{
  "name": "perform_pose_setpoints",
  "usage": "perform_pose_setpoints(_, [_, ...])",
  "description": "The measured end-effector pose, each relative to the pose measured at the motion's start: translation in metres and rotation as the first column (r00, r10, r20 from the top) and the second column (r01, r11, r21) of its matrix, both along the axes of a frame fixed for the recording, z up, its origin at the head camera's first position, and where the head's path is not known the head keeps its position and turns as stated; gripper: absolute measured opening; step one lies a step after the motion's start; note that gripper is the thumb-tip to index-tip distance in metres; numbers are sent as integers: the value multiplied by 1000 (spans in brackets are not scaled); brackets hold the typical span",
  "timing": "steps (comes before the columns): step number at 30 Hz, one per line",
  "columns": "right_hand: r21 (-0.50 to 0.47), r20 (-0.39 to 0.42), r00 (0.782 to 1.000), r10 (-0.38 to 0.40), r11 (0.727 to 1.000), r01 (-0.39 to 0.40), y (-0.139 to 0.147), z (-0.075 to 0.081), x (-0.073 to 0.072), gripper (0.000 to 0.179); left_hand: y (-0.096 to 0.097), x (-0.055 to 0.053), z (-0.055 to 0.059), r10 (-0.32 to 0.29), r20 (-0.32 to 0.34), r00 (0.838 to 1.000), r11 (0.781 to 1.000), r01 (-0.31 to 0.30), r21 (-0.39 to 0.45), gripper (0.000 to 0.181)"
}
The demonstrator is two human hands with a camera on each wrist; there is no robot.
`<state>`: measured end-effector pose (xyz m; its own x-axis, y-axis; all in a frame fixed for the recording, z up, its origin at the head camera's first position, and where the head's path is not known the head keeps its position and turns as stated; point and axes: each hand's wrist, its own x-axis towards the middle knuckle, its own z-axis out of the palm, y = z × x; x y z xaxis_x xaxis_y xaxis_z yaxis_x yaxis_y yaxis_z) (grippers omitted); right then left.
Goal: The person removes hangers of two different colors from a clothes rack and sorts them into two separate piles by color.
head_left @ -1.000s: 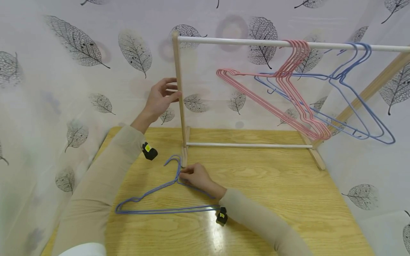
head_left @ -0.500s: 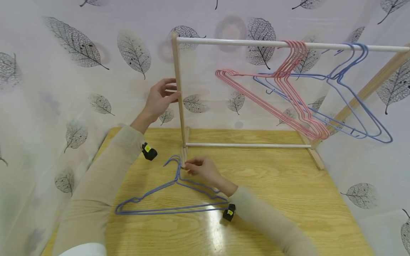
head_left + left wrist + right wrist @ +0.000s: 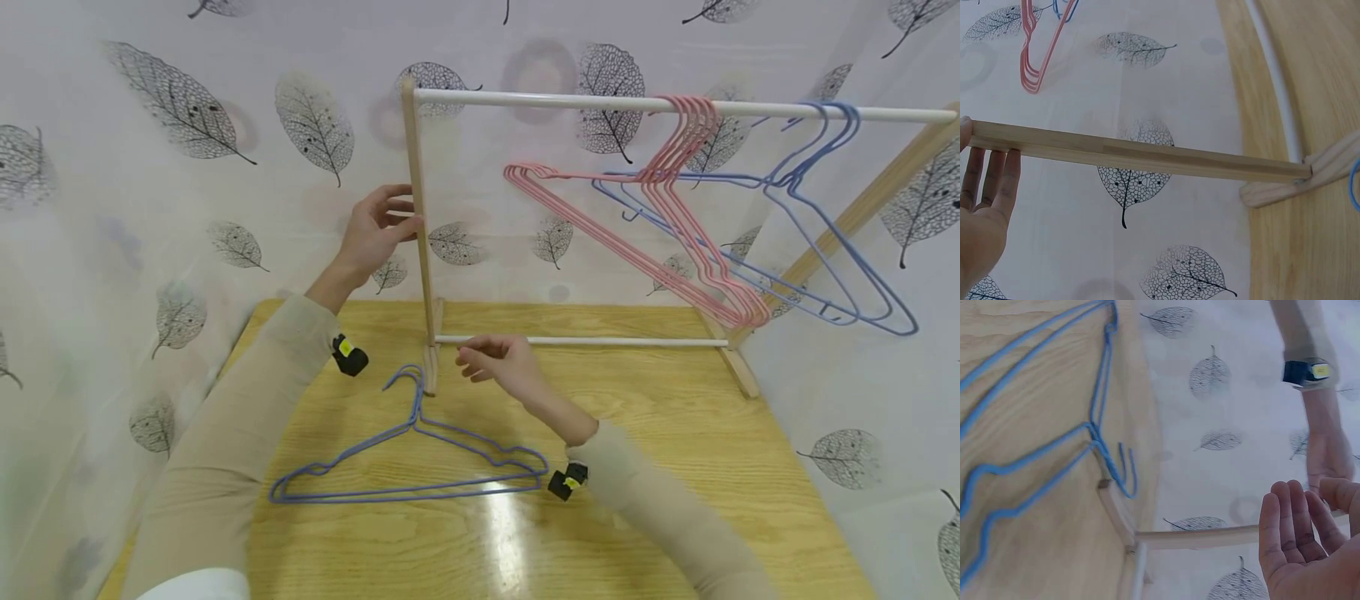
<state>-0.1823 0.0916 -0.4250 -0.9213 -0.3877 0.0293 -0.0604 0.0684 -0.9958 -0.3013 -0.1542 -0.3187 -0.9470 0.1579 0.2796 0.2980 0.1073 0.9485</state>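
My left hand (image 3: 372, 233) holds the left wooden post (image 3: 1141, 153) of a small clothes rack between thumb and fingers, about halfway up in the head view. Two thin blue hangers (image 3: 408, 429) lie stacked on the wooden table, their hooks beside the rack's left foot (image 3: 431, 375). My right hand (image 3: 498, 362) is in the air just right of that foot, in front of the lower white bar, with nothing in it. In the right wrist view its fingers (image 3: 1294, 519) are loosely extended, and the blue hangers (image 3: 1100, 434) lie to the left.
Several pink hangers (image 3: 682, 196) hang from the rack's white top rail (image 3: 540, 98). Several blue hangers (image 3: 817, 208) hang to their right, near the slanting right post (image 3: 885, 183). A leaf-patterned sheet (image 3: 225, 350) covers the wall behind the wooden table (image 3: 637, 500).
My right hand has let go of the blue hangers near their neck and moved up and right, uncovering their right end. My left hand stays on the post.
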Motion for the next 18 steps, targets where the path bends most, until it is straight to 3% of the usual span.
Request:
perform_pose_setpoints(12, [-23, -120, 989, -85, 996, 83, 41, 50, -10, 28, -1, 0, 0, -1, 11, 1000, 1000, 1, 11, 44])
perform_pose_setpoints(18, [-93, -188, 973, -135, 988, 119, 63, 73, -16, 17, -1, -1, -1, 2, 13, 1000, 1000, -2, 9, 44])
